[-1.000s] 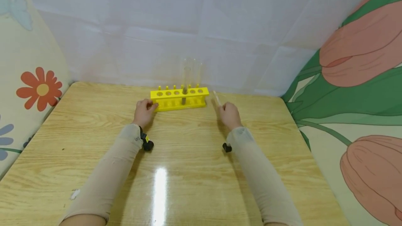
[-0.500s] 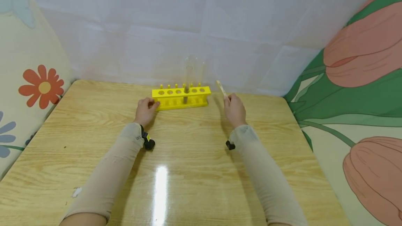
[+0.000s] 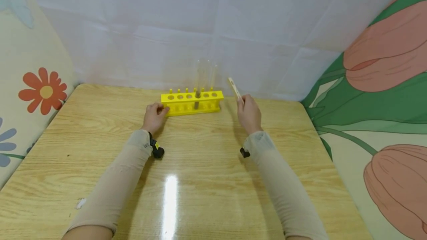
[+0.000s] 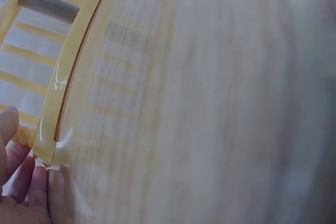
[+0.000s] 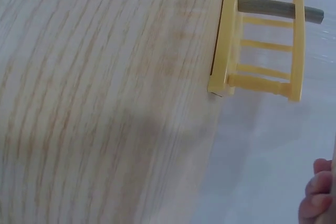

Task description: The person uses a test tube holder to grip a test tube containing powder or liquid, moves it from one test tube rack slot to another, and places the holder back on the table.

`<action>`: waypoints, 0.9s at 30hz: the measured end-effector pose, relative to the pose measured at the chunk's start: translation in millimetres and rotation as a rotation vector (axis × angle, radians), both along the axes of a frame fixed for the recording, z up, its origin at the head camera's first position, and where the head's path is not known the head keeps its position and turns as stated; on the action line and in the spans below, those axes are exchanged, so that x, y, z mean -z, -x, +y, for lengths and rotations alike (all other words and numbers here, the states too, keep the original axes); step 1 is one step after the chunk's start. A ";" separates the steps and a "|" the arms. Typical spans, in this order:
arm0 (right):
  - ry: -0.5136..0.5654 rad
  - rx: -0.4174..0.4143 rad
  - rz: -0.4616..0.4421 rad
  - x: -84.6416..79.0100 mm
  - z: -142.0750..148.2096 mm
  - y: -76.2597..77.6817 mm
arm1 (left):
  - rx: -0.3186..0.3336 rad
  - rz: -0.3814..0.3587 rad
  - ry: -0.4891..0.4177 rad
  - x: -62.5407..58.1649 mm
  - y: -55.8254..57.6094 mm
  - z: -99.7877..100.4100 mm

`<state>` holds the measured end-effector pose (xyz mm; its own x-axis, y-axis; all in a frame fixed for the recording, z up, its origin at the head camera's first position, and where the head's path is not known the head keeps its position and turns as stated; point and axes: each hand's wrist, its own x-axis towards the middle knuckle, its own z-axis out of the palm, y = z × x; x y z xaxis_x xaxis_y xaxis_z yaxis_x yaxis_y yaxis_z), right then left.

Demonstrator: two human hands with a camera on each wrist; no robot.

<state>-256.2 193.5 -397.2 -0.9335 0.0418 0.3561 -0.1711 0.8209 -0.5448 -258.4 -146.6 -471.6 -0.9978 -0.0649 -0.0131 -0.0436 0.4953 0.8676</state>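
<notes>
A yellow test tube rack (image 3: 192, 97) stands at the back of the table. My left hand (image 3: 154, 117) grips its left end, with thumb and fingers about the end post (image 4: 23, 135) in the left wrist view. One clear test tube (image 3: 199, 75) with dark grey contents stands in a hole right of the rack's middle. Behind it rise clear tubes (image 3: 214, 77), faint against the cloth. Right of the rack, my right hand (image 3: 249, 115) holds a slim, pale, wooden-looking stick (image 3: 235, 88) that points up and away. In the right wrist view only some fingertips (image 5: 317, 187) show; the stick is out of sight.
The wood-grain table (image 3: 207, 180) reaches back to a white cloth (image 3: 133, 47). Patterned panels with flowers (image 3: 373, 114) flank both sides. A small white patch (image 3: 80, 203) marks the table by my left forearm.
My right hand has moved slightly right and up, and the stick in it now points higher. The left hand stays on the rack's end; the view has shifted a little.
</notes>
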 end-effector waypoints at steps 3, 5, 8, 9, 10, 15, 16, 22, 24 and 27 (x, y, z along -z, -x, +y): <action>-0.001 -0.010 0.032 -4.4 -1.3 -1.2 | 0.003 0.005 0.005 -0.7 -0.4 0.7; -0.003 -0.017 0.054 -7.0 -2.4 -2.1 | 0.003 0.008 0.010 -1.5 -1.0 1.3; -0.004 -0.037 0.090 -9.9 -3.7 -2.6 | 0.001 0.006 0.012 -3.4 -2.1 1.6; -0.006 -0.044 0.103 -10.8 -4.2 -2.8 | 0.001 0.006 0.012 -3.8 -2.3 1.5; -0.006 -0.052 0.113 -11.5 -4.6 -2.9 | 0.001 0.007 0.012 -3.9 -2.4 1.3; -0.005 -0.079 0.158 -14.0 -6.5 -3.2 | 0.001 0.014 0.012 -3.7 -2.2 -0.3; -0.005 -0.080 0.165 -14.2 -6.9 -3.3 | 0.002 0.013 0.013 -3.4 -2.1 -0.5; -0.004 -0.098 0.215 -16.4 -9.4 -5.3 | 0.001 0.007 0.012 0.2 -0.6 -0.9; -0.006 -0.109 0.227 -16.9 -10.3 -6.0 | -0.001 0.009 0.011 1.4 0.2 -0.9; -0.008 -0.124 0.244 -17.2 -11.9 -6.4 | -0.001 0.012 0.013 2.0 0.6 -1.5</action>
